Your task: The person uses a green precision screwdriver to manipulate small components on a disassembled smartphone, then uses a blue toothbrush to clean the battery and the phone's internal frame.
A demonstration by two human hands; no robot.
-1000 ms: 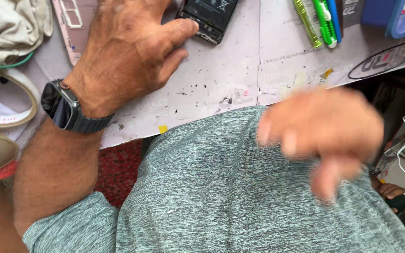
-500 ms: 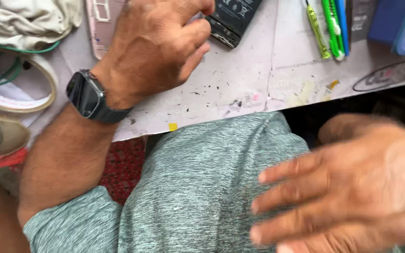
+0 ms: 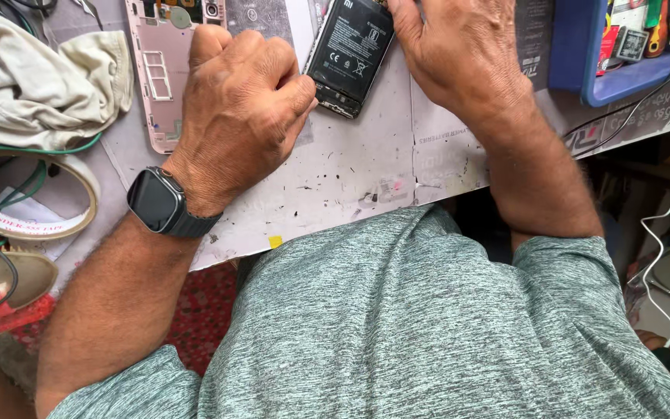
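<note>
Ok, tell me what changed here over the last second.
The right hand, blurred over the lap earlier, has come up onto the bench and now rests on the top end of the black phone battery. The left hand stays fisted against the battery's left edge. The pink phone frame and tape roll are unchanged.

– How many of each on the bench?
– 2 hands, 1 black battery (image 3: 348,58), 1 pink phone frame (image 3: 163,77), 1 tape roll (image 3: 32,225), 1 cloth (image 3: 32,77), 1 blue tray (image 3: 575,54), 1 wristwatch (image 3: 160,203).
</note>
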